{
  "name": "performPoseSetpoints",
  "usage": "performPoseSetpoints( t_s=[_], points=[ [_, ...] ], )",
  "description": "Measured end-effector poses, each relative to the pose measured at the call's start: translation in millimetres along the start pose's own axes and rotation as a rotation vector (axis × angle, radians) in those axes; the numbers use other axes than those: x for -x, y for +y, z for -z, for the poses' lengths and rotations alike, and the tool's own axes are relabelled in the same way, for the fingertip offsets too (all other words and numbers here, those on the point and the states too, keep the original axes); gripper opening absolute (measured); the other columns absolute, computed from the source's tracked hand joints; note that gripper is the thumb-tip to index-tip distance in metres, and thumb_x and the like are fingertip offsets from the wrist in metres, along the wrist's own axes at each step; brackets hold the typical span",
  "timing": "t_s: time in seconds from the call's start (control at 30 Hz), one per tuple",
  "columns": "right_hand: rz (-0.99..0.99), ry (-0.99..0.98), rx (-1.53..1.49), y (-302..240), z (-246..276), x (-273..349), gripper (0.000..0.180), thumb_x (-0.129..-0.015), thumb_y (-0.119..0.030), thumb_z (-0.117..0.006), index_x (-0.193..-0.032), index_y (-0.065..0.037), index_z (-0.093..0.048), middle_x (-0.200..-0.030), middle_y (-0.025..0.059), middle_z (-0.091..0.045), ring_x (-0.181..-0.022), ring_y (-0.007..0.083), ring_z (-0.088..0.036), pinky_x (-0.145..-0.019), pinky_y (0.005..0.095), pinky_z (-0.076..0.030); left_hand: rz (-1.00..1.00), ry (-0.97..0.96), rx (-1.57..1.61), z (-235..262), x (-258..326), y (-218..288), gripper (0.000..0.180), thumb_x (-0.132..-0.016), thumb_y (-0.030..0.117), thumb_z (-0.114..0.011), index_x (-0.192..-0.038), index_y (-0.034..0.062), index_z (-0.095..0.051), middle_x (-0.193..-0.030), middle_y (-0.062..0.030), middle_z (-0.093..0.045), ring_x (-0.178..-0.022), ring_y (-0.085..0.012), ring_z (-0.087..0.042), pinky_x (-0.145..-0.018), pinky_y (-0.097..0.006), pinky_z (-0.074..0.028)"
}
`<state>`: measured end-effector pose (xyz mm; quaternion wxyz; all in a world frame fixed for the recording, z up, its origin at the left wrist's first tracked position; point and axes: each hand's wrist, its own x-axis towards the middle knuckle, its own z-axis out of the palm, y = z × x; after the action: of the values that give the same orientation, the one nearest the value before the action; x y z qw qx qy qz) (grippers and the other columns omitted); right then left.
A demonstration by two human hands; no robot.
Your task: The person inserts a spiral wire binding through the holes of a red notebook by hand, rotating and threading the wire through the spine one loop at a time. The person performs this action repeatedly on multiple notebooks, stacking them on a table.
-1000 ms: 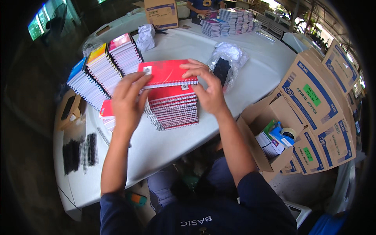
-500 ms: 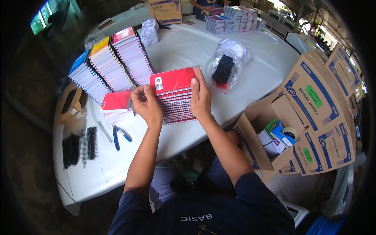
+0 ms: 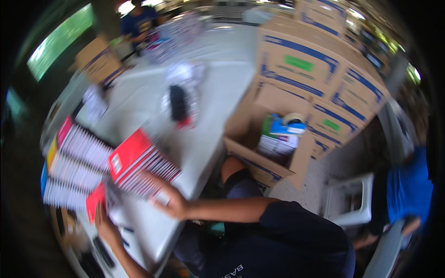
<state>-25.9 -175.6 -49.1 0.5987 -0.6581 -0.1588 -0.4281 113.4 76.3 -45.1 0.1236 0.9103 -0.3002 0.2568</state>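
A stack of red spiral notebooks [image 3: 132, 155] stands on the table, its wire-bound edges stepped toward me. My right hand [image 3: 168, 197] is beside the near side of this stack, fingers stretched toward it and thumb apart, open. A smaller pile of red notebooks [image 3: 95, 202] lies just left and nearer. My left hand [image 3: 108, 229] touches its near edge; motion smears the fingers, so I cannot tell whether they grip it. Behind and left stand tall stacks of spiral notebooks [image 3: 74, 162] with pink, yellow and blue covers.
On the white table [image 3: 218, 88] lie a clear plastic bag [image 3: 180, 99] with black and red contents and a crumpled white bundle [image 3: 95, 102]. An open carton [image 3: 241, 153] holds a blue tape dispenser [image 3: 287, 126]. Closed cartons [image 3: 301, 60] rise behind it. Another person [image 3: 138, 23] is across the table.
The view has swung right. Both my hands have come off the sides of the red notebook stack, which now stands by itself; my left hand has moved to the smaller red pile.
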Motion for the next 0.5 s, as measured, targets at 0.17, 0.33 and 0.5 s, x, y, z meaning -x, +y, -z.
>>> performPoseSetpoints(
  t_s=[0.17, 0.33, 0.5],
  points=[
    [-0.714, -0.249, -0.669, 9, -25, 28, 0.052, -0.089, -0.01, -0.054, -0.136, -0.002, -0.033, -0.13, 0.0159, -0.047, -0.123, 0.0233, -0.043, -0.101, 0.0318, -0.034, 0.077, 0.046, -0.001, 15, 12, 36, 0.041, -0.084, 0.0, -0.044, -0.124, -0.0012, -0.048, -0.121, -0.0198, -0.054, -0.109, -0.0346, -0.053, -0.094, -0.038, -0.041],
    [-1.244, -0.253, -0.946, -10, -43, 15, 0.055, -0.086, -0.043, -0.058, -0.121, -0.002, -0.046, -0.115, 0.0065, -0.053, -0.113, 0.0179, -0.045, -0.093, 0.0396, -0.038, -0.063, -0.224, 0.144, 58, 50, 140, 0.035, -0.086, 0.012, -0.052, -0.119, 0.003, -0.056, -0.119, -0.0179, -0.057, -0.1, -0.027, -0.061, -0.086, -0.037, -0.046],
    [-0.817, -0.318, -0.633, 43, -38, 40, 0.031, -0.085, -0.022, -0.063, -0.108, -0.001, -0.058, -0.098, 0.0029, -0.063, -0.088, 0.0124, -0.055, -0.079, 0.028, -0.045, 0.062, 0.336, 0.262, 57, 59, 141, 0.045, -0.082, 0.025, -0.064, -0.116, -0.0035, -0.054, -0.113, -0.0201, -0.057, -0.11, -0.036, -0.051, -0.088, -0.043, -0.045]
  ],
)
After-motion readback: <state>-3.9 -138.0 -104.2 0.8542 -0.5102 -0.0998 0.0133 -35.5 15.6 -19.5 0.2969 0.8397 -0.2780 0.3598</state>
